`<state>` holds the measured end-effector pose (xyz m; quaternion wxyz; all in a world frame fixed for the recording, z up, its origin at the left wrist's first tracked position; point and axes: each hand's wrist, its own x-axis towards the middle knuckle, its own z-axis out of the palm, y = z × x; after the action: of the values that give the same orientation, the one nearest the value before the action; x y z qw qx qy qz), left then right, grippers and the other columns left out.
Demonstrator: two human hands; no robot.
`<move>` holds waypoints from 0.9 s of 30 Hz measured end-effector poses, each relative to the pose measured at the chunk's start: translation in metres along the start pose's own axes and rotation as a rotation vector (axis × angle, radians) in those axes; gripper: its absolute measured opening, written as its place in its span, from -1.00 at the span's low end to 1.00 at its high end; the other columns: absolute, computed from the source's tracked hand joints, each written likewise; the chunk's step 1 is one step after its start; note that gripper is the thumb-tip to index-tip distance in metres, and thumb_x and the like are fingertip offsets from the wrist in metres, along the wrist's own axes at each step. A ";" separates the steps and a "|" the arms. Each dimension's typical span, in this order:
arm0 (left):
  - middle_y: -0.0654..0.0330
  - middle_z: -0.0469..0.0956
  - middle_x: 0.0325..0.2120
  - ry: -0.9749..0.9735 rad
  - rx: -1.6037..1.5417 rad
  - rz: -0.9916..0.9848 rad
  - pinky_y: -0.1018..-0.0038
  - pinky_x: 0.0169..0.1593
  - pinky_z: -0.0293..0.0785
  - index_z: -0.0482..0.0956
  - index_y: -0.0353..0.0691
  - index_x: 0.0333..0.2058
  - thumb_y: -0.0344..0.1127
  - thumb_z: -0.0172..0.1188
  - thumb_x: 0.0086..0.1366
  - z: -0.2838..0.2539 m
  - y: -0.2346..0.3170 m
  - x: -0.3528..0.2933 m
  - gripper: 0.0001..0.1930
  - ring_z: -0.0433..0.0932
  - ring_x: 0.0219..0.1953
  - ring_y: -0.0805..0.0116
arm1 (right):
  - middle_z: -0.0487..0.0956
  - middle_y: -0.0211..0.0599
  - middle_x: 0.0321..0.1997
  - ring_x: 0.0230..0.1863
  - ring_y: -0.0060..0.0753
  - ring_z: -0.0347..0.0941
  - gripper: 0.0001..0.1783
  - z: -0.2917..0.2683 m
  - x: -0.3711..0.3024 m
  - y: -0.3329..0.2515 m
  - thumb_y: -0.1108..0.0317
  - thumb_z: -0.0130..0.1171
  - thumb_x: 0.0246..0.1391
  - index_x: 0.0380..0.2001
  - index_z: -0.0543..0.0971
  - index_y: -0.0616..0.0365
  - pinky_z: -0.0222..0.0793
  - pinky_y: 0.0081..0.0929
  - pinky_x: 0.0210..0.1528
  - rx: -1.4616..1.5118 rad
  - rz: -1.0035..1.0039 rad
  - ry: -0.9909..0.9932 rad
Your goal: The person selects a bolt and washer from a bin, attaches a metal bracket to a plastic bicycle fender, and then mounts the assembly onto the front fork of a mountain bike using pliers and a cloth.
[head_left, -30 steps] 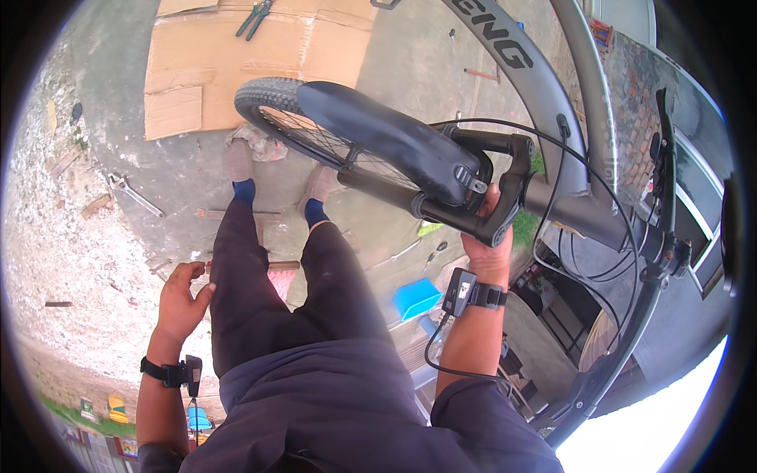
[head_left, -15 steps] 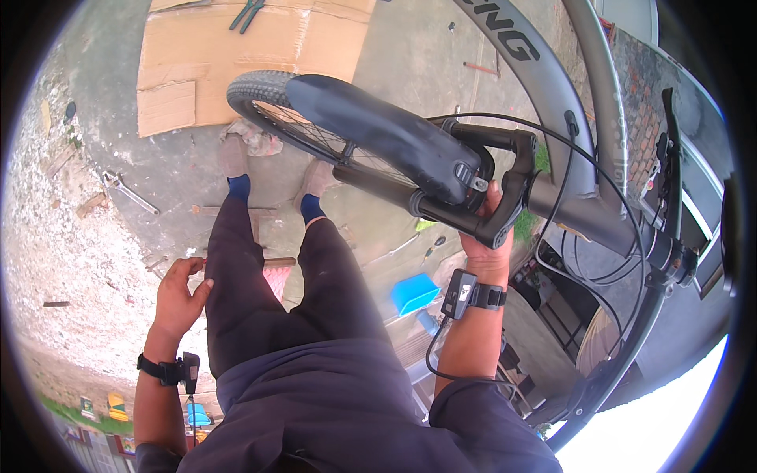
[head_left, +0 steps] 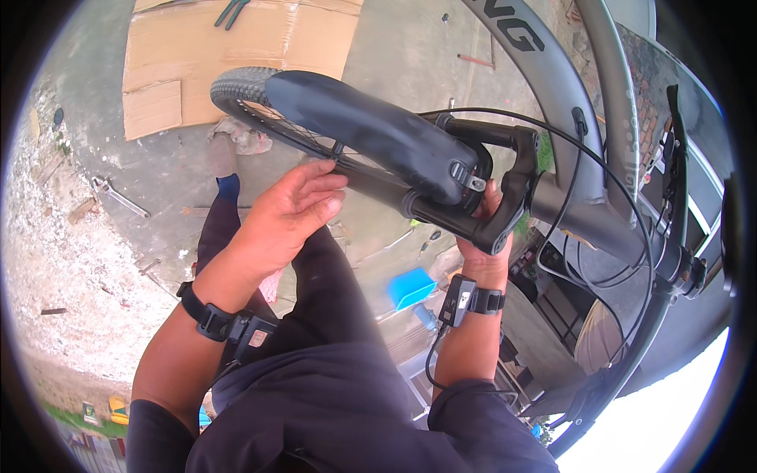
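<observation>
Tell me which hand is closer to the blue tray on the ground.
Right. The right hand grips the black fork almost directly above the blue tray; the left hand reaches to the front wheel, farther off to the tray's left.

I judged the site to be an outdoor bicycle repair yard, not an indoor shop. The ground was rough bare concrete [head_left: 410, 55] with gravel along its edge. Well beyond the fingertips [head_left: 327, 180] of the left hand [head_left: 280, 221], flattened cardboard [head_left: 213, 55] served as a work mat, with pliers [head_left: 231, 11] lying on it. A wrench [head_left: 118, 197] lay loose on the ground, well out from those fingers. A bicycle's front wheel [head_left: 244, 91] and grey frame [head_left: 544, 71] stood just past them.
</observation>
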<state>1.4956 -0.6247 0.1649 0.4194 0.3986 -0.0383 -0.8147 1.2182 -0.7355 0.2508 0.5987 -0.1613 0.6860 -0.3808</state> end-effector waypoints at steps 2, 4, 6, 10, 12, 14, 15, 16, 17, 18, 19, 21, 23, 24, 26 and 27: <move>0.00 0.48 0.11 -0.006 -0.131 0.019 0.34 0.21 0.37 0.28 -0.36 0.21 -0.27 0.20 0.40 0.020 -0.003 0.018 -0.49 0.46 0.18 0.22 | 0.68 -0.15 -0.13 -0.12 -0.24 0.64 -0.75 0.002 -0.002 -0.001 0.31 0.21 0.24 -0.09 0.59 0.22 0.55 -0.26 0.04 0.011 0.011 -0.006; 0.01 0.50 0.09 -0.023 -0.232 0.019 0.34 0.18 0.37 0.32 -0.33 0.14 -0.24 0.20 0.40 0.030 -0.006 0.032 -0.55 0.48 0.15 0.23 | 0.68 -0.14 -0.13 -0.12 -0.23 0.64 -0.74 0.002 -0.002 -0.001 0.32 0.20 0.25 -0.08 0.58 0.23 0.55 -0.26 0.04 0.020 0.027 -0.011; 0.02 0.52 0.06 -0.021 -0.316 0.008 0.35 0.15 0.39 0.35 -0.30 0.08 -0.23 0.20 0.41 0.034 -0.009 0.038 -0.61 0.51 0.11 0.24 | 0.68 -0.13 -0.13 -0.13 -0.23 0.64 -0.72 -0.001 -0.002 0.000 0.31 0.20 0.24 -0.07 0.57 0.25 0.56 -0.26 0.03 0.020 0.029 0.002; 0.09 0.57 -0.02 0.033 -0.370 0.005 0.35 0.09 0.43 0.39 -0.26 0.03 -0.25 0.20 0.41 0.038 -0.017 0.044 -0.67 0.56 0.04 0.27 | 0.68 -0.11 -0.12 -0.15 -0.23 0.64 -0.69 0.014 -0.007 0.000 0.30 0.22 0.24 -0.05 0.56 0.28 0.57 -0.28 0.00 -0.009 0.005 0.075; 0.11 0.60 -0.05 0.057 -0.370 0.042 0.35 0.07 0.46 0.41 -0.24 0.02 -0.26 0.20 0.41 0.044 -0.019 0.044 -0.70 0.58 0.01 0.28 | 0.67 -0.10 -0.11 -0.15 -0.23 0.64 -0.67 0.010 -0.009 0.000 0.29 0.22 0.23 -0.04 0.56 0.29 0.58 -0.28 -0.01 0.024 0.038 0.047; 0.12 0.62 -0.09 0.071 -0.381 0.093 0.35 0.03 0.49 0.45 -0.22 -0.01 -0.27 0.20 0.40 0.050 -0.019 0.045 -0.73 0.60 -0.03 0.28 | 0.67 -0.08 -0.11 -0.14 -0.23 0.64 -0.66 0.007 -0.007 0.001 0.29 0.22 0.23 -0.03 0.55 0.30 0.58 -0.29 -0.01 0.026 0.047 0.042; 0.13 0.62 -0.10 0.076 -0.381 0.075 0.35 0.02 0.50 0.47 -0.21 -0.02 -0.27 0.20 0.41 0.051 -0.022 0.047 -0.75 0.61 -0.05 0.28 | 0.67 -0.08 -0.12 -0.14 -0.23 0.64 -0.66 0.006 -0.004 0.002 0.29 0.22 0.24 -0.03 0.55 0.30 0.58 -0.29 -0.01 0.015 0.041 0.054; 0.13 0.63 -0.11 0.080 -0.380 0.058 0.35 0.01 0.51 0.48 -0.20 -0.03 -0.28 0.20 0.41 0.051 -0.025 0.049 -0.76 0.62 -0.06 0.28 | 0.67 -0.08 -0.12 -0.14 -0.23 0.64 -0.66 0.004 -0.002 0.003 0.29 0.22 0.24 -0.02 0.55 0.31 0.59 -0.29 0.00 0.004 0.034 0.065; 0.14 0.64 -0.13 0.084 -0.380 0.041 0.36 -0.01 0.53 0.49 -0.20 -0.05 -0.28 0.20 0.41 0.051 -0.027 0.051 -0.78 0.63 -0.08 0.28 | 0.67 -0.08 -0.11 -0.13 -0.23 0.64 -0.65 -0.004 0.000 0.004 0.28 0.21 0.24 -0.02 0.54 0.31 0.58 -0.29 0.01 0.027 0.052 0.065; 0.14 0.64 -0.13 0.085 -0.382 0.058 0.36 -0.02 0.54 0.50 -0.20 -0.05 -0.29 0.19 0.41 0.051 -0.030 0.052 -0.79 0.64 -0.09 0.28 | 0.67 -0.08 -0.11 -0.13 -0.22 0.64 -0.64 -0.010 0.002 0.003 0.27 0.21 0.25 -0.01 0.54 0.31 0.58 -0.29 0.02 0.050 0.068 0.066; 0.14 0.64 -0.14 0.085 -0.385 0.075 0.37 -0.03 0.55 0.50 -0.21 -0.05 -0.30 0.19 0.41 0.052 -0.032 0.053 -0.79 0.65 -0.11 0.28 | 0.66 -0.08 -0.10 -0.11 -0.21 0.63 -0.63 -0.013 0.002 0.002 0.25 0.20 0.26 -0.01 0.54 0.31 0.58 -0.29 0.03 0.049 0.073 0.061; 0.14 0.65 -0.15 0.089 -0.392 0.103 0.38 -0.04 0.56 0.50 -0.21 -0.06 -0.30 0.18 0.42 0.051 -0.038 0.056 -0.80 0.66 -0.12 0.29 | 0.65 -0.08 -0.07 -0.08 -0.21 0.62 -0.61 0.005 -0.003 0.002 0.22 0.18 0.27 0.01 0.53 0.32 0.57 -0.30 0.05 0.019 0.078 0.042; 0.14 0.65 -0.15 0.086 -0.397 0.117 0.39 -0.05 0.57 0.50 -0.21 -0.07 -0.31 0.17 0.42 0.050 -0.043 0.059 -0.82 0.66 -0.13 0.29 | 0.64 -0.07 -0.04 -0.05 -0.21 0.61 -0.59 0.015 -0.006 0.005 0.19 0.17 0.28 0.02 0.52 0.32 0.55 -0.30 0.07 -0.011 0.066 0.039; 0.14 0.65 -0.16 0.083 -0.398 0.122 0.39 -0.06 0.57 0.50 -0.21 -0.07 -0.32 0.17 0.42 0.051 -0.043 0.060 -0.82 0.66 -0.13 0.30 | 0.63 -0.07 -0.03 -0.03 -0.21 0.60 -0.57 0.015 -0.007 0.004 0.18 0.16 0.29 0.03 0.52 0.32 0.54 -0.30 0.09 -0.018 0.057 0.044; 0.14 0.65 -0.16 0.078 -0.401 0.130 0.39 -0.07 0.57 0.50 -0.21 -0.08 -0.33 0.16 0.43 0.053 -0.044 0.060 -0.83 0.66 -0.13 0.30 | 0.62 -0.08 -0.01 -0.01 -0.22 0.58 -0.55 0.012 -0.009 0.001 0.15 0.15 0.29 0.05 0.51 0.32 0.52 -0.30 0.11 -0.041 0.048 0.060; 0.14 0.65 -0.16 0.080 -0.397 0.127 0.40 -0.07 0.57 0.50 -0.21 -0.08 -0.34 0.15 0.43 0.053 -0.044 0.060 -0.84 0.66 -0.13 0.30 | 0.62 -0.08 -0.01 0.00 -0.22 0.58 -0.54 0.005 -0.009 0.000 0.14 0.15 0.29 0.06 0.51 0.32 0.51 -0.30 0.12 -0.058 0.049 0.072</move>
<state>1.4111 -0.6540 0.1463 0.5416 0.3368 0.1144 -0.7617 1.2254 -0.7313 0.2574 0.5779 -0.1477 0.7216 -0.3514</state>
